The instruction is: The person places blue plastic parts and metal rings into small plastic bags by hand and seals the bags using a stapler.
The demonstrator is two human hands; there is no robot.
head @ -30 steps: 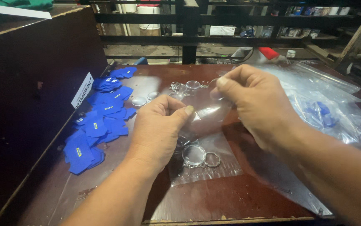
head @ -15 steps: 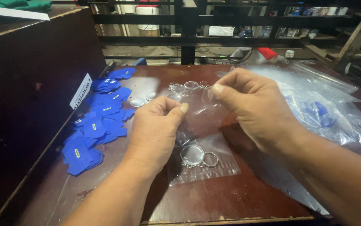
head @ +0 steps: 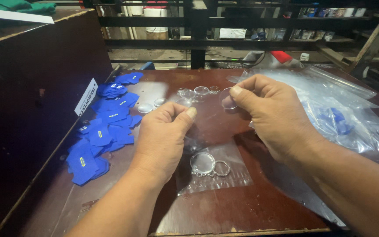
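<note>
On the dark red worktop (head: pixel 251 210), clear plastic bags (head: pixel 330 101) pile at right, blue fabric tags (head: pixel 106 131) scatter left. Left hand (head: pixel 163 140) pinches the top edge of a small clear bag (head: pixel 215 175), fingers closed on it. Right hand (head: pixel 277 114) grips a clear round disc (head: pixel 227 98) between thumb and forefinger, up and right of the bag's mouth; right hand is nearer the disc. Keyring (head: pixel 222 168) lies in the bag.

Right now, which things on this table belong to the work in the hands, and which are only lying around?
In the work:
- left hand pinching a clear plastic bag
- right hand holding a clear round disc
- small bag with a disc and metal ring

Lying about:
- blue cloth pieces
- loose clear discs
- heap of plastic bags
- white label
</note>
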